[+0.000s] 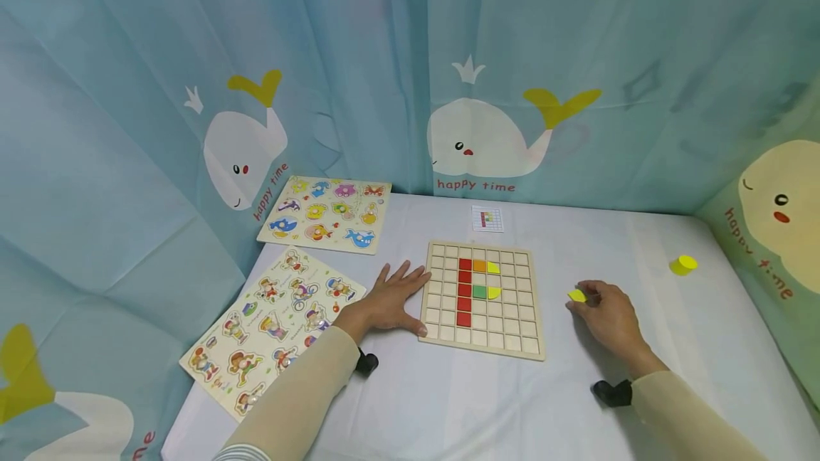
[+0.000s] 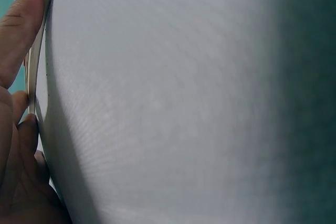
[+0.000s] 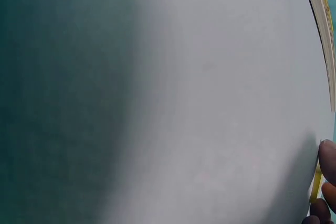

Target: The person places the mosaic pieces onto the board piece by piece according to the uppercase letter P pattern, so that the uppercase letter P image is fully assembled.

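A wooden grid board [image 1: 480, 352] lies flat on the white table. On it is a column of red squares [image 1: 464, 291], with an orange square [image 1: 480, 266], a green square [image 1: 479, 292] and two yellow pieces with a curved side, one of them the upper yellow piece [image 1: 492, 267]. My left hand [image 1: 387, 302] rests at the board's left edge, fingers spread and touching it. Right of the board, my right hand [image 1: 608, 315] pinches a small yellow piece [image 1: 577, 296] between thumb and fingers. The right wrist view shows only fingertips around that yellow piece [image 3: 316, 184].
Behind the board lies a small pattern card [image 1: 487, 218]. A yellow cylinder [image 1: 683, 265] stands at the far right. On the left are two picture puzzle boards, one with sea animals [image 1: 333, 233] and one with figures [image 1: 256, 319]. A whale-print curtain [image 1: 359, 55] surrounds the table.
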The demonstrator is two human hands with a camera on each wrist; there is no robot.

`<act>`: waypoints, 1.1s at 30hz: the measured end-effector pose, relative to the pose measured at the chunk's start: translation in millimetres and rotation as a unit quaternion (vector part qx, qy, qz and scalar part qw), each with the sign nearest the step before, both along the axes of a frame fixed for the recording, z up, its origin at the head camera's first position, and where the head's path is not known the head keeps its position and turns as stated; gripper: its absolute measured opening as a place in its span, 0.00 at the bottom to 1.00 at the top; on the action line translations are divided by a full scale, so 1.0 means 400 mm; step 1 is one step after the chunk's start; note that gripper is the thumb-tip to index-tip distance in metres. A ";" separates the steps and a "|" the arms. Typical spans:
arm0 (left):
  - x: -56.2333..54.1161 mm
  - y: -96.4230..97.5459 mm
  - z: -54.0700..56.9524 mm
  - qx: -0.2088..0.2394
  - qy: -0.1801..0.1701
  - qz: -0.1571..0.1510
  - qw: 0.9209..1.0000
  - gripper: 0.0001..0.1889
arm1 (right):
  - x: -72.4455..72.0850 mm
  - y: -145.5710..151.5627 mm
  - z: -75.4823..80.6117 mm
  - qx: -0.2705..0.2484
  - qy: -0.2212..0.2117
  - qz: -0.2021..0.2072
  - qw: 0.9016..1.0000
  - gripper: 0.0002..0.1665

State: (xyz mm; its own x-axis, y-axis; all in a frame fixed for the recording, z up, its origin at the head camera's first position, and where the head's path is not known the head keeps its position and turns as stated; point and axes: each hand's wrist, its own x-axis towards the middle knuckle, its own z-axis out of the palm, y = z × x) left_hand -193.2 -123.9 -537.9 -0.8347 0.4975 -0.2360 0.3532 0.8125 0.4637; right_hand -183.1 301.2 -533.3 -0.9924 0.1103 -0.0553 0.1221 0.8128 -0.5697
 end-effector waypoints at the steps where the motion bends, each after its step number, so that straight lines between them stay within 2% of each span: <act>1: -0.001 0.000 0.000 0.001 0.000 0.000 1.000 0.63 | -0.001 0.002 0.000 0.002 0.001 0.005 1.000 0.28; 6: 0.000 0.000 -0.001 -0.001 0.002 0.001 1.000 0.63 | 0.001 0.015 0.005 0.006 -0.001 0.032 0.999 0.23; 13: 0.002 0.001 0.000 0.000 0.001 0.000 1.000 0.63 | 0.009 0.052 0.015 -0.015 -0.021 0.057 0.998 0.27; 24: 0.000 0.002 -0.002 -0.002 0.004 0.004 1.000 0.63 | 0.005 0.076 0.006 -0.019 -0.016 0.054 0.998 0.24; 33: 0.002 0.003 0.003 0.004 -0.002 0.005 1.000 0.63 | 0.003 0.067 0.004 -0.026 -0.003 0.033 0.999 0.23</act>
State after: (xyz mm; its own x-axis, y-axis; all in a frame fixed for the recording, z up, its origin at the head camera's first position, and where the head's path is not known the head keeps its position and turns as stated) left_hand -192.3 -122.8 -536.7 -0.8383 0.4914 -0.2363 0.3435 0.8125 0.4710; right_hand -182.1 327.9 -531.6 -0.9971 0.0411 -0.0647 0.0721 0.7884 -0.6109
